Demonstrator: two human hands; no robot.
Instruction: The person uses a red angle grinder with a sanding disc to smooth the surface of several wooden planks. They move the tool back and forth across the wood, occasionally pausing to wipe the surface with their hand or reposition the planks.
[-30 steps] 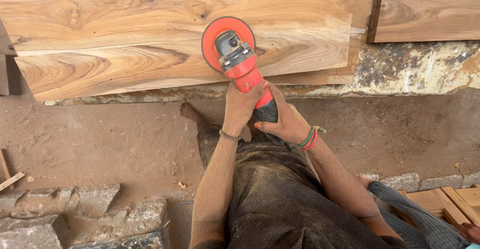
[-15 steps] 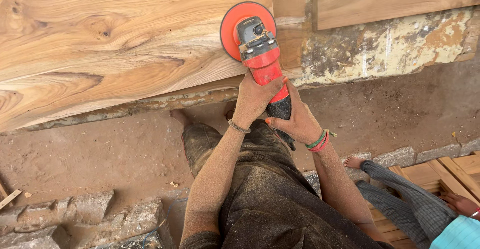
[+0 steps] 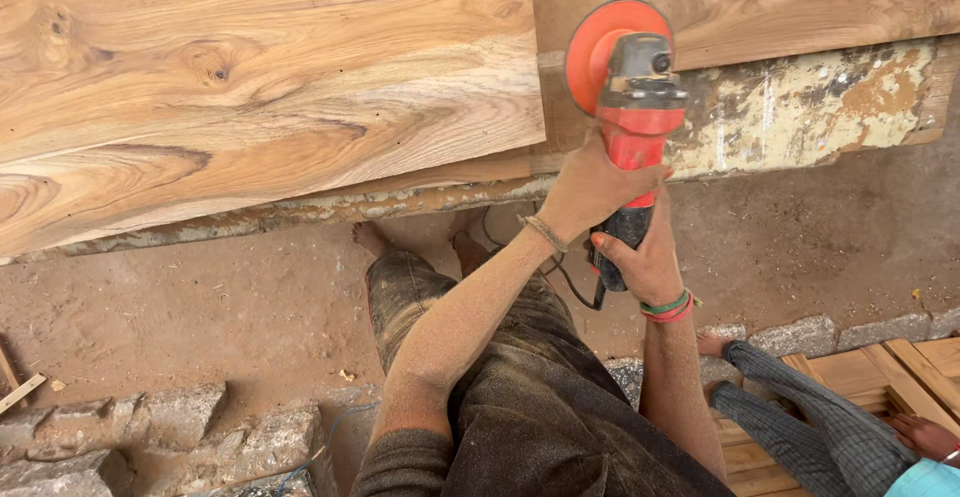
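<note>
Grip of both hands (image 3: 620, 217) hides the sander (image 3: 630, 77) handle.

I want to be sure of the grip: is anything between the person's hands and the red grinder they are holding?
Nothing visible. The left hand wraps the red grinder body directly, and the right hand closes on its dark rear handle. Both hands are bare. The orange disc sits beyond the large plank edge.

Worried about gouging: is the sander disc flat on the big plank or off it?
Off it: the orange disc is tilted on edge, right of the plank.
</note>
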